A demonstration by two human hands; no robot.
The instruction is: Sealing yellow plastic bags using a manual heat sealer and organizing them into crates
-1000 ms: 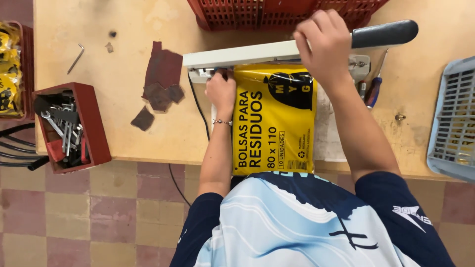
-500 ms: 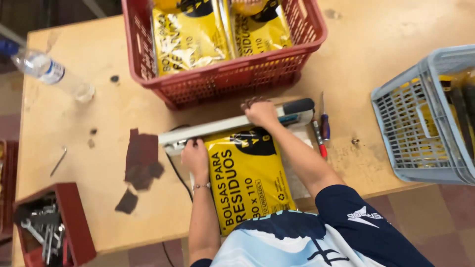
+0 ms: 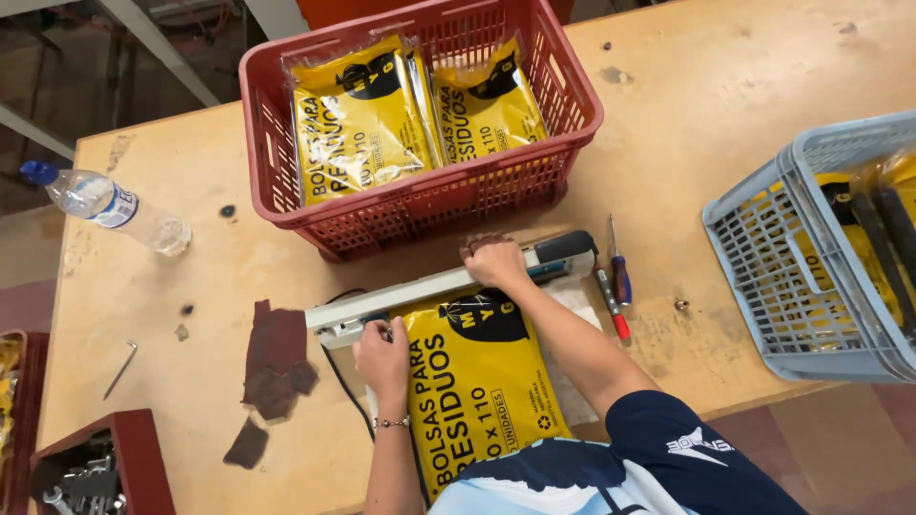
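Right hand (image 3: 494,260) presses down the sealer arm (image 3: 448,283); left hand (image 3: 384,355) pins the yellow bag pack (image 3: 482,381) at the bench's near edge. Two packs lie in the red crate (image 3: 420,205).

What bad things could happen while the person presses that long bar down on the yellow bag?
The left hand rests at the end of the sealer bar, right beside the yellow pack, so fingers might get pinched or burned. The right hand presses the bar down; if the pack lies crooked, the seal could come out uneven. The screwdrivers lie close to the right forearm and might get knocked off the table.
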